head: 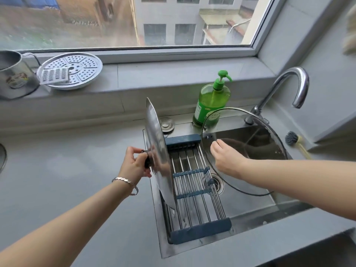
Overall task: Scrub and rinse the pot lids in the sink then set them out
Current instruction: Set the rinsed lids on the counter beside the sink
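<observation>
A steel pot lid stands on edge at the left side of the sink. My left hand grips its black knob from the left. A glass lid with a metal rim is tilted up over the sink basin. My right hand holds that glass lid on its near side, fingers curled around what seems to be its knob, which is hidden by the hand. Both lids are held upright, facing each other across a blue-framed drying rack.
A green soap bottle and a curved faucet stand behind the sink. A dish brush lies on the right counter. On the window ledge sit a perforated steamer plate, a grater and a metal mug. Grey countertop spreads left.
</observation>
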`<action>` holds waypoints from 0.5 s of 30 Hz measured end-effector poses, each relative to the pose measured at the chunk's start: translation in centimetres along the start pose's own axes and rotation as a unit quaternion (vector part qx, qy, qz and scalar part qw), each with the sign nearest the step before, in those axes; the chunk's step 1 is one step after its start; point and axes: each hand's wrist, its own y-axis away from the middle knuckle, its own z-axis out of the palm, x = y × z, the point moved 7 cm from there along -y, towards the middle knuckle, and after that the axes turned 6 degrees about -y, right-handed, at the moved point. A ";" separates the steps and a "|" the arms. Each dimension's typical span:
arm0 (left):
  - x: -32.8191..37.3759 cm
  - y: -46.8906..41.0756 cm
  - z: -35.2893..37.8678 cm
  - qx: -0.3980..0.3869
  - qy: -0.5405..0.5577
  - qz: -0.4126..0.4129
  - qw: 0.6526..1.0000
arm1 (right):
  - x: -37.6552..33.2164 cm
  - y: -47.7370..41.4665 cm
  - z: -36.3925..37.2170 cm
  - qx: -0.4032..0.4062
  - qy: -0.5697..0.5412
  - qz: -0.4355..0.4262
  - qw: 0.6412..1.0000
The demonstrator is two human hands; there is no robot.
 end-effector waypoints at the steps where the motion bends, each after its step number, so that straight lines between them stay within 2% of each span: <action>1: 0.0 0.2 -0.2 -0.002 -0.003 0.001 1.000 | 0.3 0.3 -0.3 -0.006 -0.016 0.008 1.000; 6: 0.8 1.0 -1.8 -0.010 -0.061 0.029 0.998 | 2.0 0.9 -3.0 0.002 -0.155 0.049 0.987; 10: 2.3 0.9 -6.0 0.017 -0.183 0.060 0.981 | 2.4 -0.9 -5.0 0.022 -0.308 0.114 0.944; 13: 3.2 1.4 -10.9 0.062 -0.350 0.069 0.932 | 1.4 -3.3 -7.0 0.045 -0.405 0.138 0.903; 15: 3.4 2.1 -14.8 0.096 -0.423 0.079 0.898 | 0.0 -5.1 -8.8 0.058 -0.445 0.139 0.883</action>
